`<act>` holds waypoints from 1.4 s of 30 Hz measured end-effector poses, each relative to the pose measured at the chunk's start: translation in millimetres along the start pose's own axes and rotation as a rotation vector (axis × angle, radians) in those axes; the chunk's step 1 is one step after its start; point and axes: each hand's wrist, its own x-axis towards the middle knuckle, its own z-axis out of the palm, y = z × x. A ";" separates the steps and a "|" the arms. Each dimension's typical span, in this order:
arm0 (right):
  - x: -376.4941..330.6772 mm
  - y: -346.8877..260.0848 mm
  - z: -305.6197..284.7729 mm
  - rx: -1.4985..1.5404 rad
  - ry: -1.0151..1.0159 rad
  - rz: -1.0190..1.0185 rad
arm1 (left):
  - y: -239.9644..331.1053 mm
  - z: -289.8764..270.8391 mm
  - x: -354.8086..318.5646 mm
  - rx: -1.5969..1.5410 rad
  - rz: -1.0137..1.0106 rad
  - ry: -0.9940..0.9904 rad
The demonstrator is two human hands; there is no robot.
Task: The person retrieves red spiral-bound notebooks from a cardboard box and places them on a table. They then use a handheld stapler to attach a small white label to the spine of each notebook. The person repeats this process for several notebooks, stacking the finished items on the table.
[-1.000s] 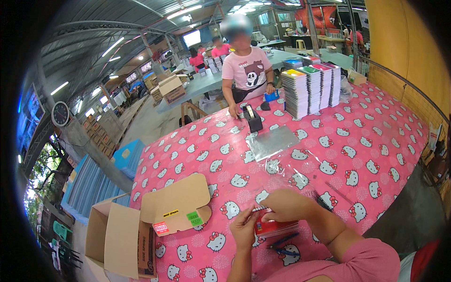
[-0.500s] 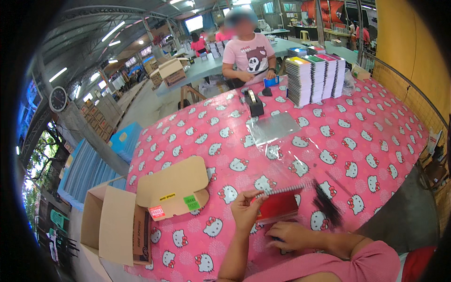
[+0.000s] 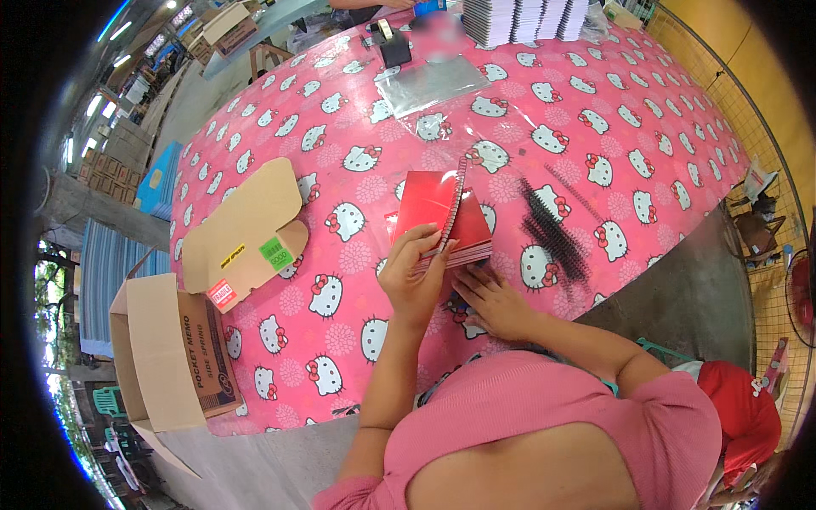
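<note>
Spiral notebook [image 3: 425, 195], red-covered, held up in the left hand [image 3: 412, 272] above a pile of red notebooks [image 3: 473, 221] on the worktop [image 3: 671, 217].
From where I'm standing, the left fingers grip it near the coil's [image 3: 454, 208] lower end; a light pinch there, pages squared, should spare the wire from bending. The right hand [image 3: 497, 304] lies at the pile's near edge, fingers spread over something dark; I can't tell whether they grip it. Best keep that hand clear of the loose black coils [image 3: 552, 229] beside it, which look ready to tangle. Half a second ago the notebook's coil ran crosswise along the top; now it stands nearly upright on the right side.
</note>
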 end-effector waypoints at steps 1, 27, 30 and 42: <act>-0.9 2.4 -2.1 -0.002 -0.028 0.005 | -2.8 0.6 -1.2 -0.021 0.003 -0.001; 32.4 26.1 -106.5 1.705 -0.560 0.832 | -19.4 -6.1 -9.5 0.083 0.167 -0.178; 19.9 44.4 -140.1 0.913 -0.424 0.456 | -0.7 -18.7 4.9 0.154 0.090 -0.412; 98.1 115.0 -138.1 -0.113 0.047 0.042 | -35.1 30.8 99.2 0.476 0.092 -0.830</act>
